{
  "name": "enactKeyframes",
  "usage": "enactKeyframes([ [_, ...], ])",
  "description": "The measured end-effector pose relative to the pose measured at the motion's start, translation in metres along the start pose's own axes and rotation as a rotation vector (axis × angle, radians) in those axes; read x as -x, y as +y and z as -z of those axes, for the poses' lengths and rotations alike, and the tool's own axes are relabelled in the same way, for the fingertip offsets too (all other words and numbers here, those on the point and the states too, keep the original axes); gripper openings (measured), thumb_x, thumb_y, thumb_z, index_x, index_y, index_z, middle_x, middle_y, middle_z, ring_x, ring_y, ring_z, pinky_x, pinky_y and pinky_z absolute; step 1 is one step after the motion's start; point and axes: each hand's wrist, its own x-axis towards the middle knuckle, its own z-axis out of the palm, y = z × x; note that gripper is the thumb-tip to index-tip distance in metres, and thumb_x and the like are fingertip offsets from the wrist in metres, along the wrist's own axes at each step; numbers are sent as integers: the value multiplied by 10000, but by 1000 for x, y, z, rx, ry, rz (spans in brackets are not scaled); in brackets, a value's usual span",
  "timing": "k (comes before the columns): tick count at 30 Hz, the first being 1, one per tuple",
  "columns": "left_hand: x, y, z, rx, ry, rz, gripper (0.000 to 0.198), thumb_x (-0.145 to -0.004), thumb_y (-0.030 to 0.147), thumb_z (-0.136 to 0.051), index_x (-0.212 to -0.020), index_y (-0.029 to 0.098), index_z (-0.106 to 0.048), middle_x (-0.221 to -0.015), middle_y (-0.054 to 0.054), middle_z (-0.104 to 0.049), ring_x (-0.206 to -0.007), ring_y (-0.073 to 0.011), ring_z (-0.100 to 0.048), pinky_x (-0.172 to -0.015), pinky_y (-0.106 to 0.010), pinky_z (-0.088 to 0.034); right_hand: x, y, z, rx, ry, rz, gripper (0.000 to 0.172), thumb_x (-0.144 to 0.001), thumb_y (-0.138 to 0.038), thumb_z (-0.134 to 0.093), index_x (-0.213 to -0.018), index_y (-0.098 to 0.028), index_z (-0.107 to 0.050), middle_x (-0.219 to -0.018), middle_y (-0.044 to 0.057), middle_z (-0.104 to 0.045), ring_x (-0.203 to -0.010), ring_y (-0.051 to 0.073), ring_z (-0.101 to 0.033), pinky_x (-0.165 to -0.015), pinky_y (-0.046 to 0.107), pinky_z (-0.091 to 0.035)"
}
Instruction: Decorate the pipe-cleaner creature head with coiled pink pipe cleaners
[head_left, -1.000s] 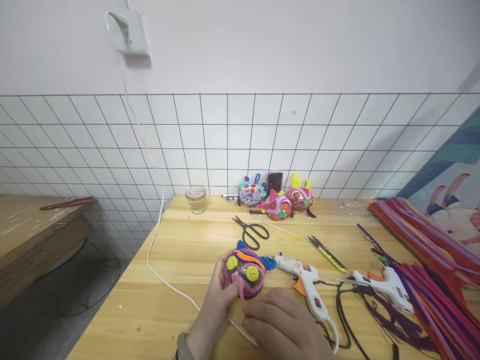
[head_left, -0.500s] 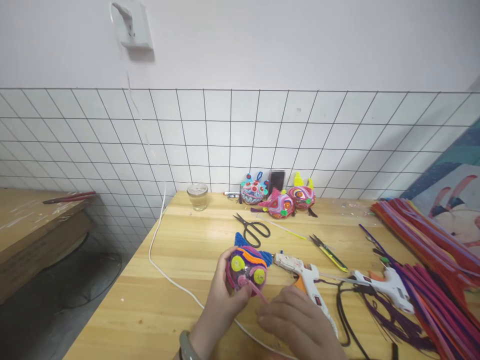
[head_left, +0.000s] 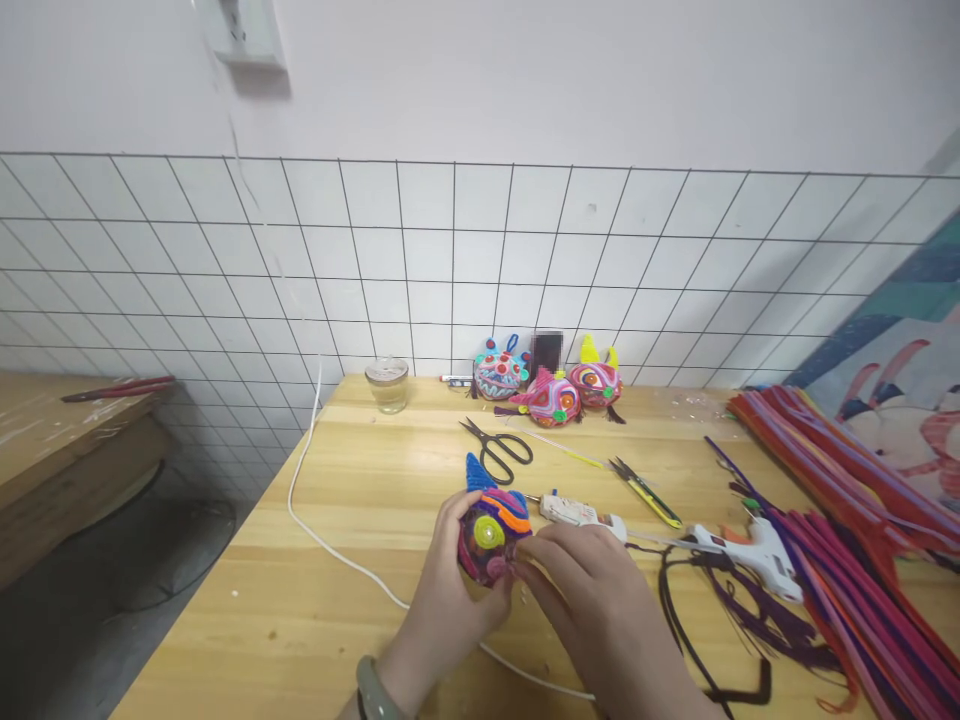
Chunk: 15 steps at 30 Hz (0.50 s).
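My left hand is wrapped round a small animal-face ball covered in coiled strips. It has blue ears, an orange stripe and a round yellow eye; my right fingers cover its right side. My right hand pinches at the lower front of the face, beside a pink coil. The pink pipe cleaner in its fingertips is mostly hidden. Just behind my right hand lies a white glue gun, its handle covered by the hand. Black scissors rest beyond the ball.
Three decorated animal balls stand near the wall, with a glass to their left. Yellow-handled snips, another glue gun and bundles of pipe cleaners lie rightward. A white cable crosses the table.
My right hand has moved up and left onto the ball's face, covering its right eye. The ball has turned slightly, and the pink strip between the hands is now hidden. The view has shifted a little.
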Motion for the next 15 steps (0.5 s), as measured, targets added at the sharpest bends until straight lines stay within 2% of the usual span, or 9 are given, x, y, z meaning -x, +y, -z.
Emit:
enactKeyframes([
  [5,0,-4,-2,-74,33,-9,606,-714,69,-583,-1248,236,-350,-1240,-119,-485,-1115,-272,-528,-905,-428,-459,-2,-2,-4,56,31,71,225,-953,-185,-417,-826,-181,-603,-715,28,-661,-648,160,-589,-651,316,-347],
  [10,-1,3,-3,-74,88,-3,540,-733,117,-592,-1223,200,-381,-1225,-139,-487,-1119,-279,-523,-914,-437,-456,-1,-3,-13,112,77,97,168,-896,-102,-465,-801,-161,-592,-669,40,-637,-590,166,-536,-623,325,-360],
  [15,-2,4,-4,-40,125,23,542,-726,127,-614,-1219,189,-398,-1221,-146,-493,-1119,-274,-530,-925,-434,-460,-1,-4,-19,130,124,133,128,-864,-61,-493,-811,-136,-582,-672,60,-646,-623,176,-576,-622,329,-401],
])
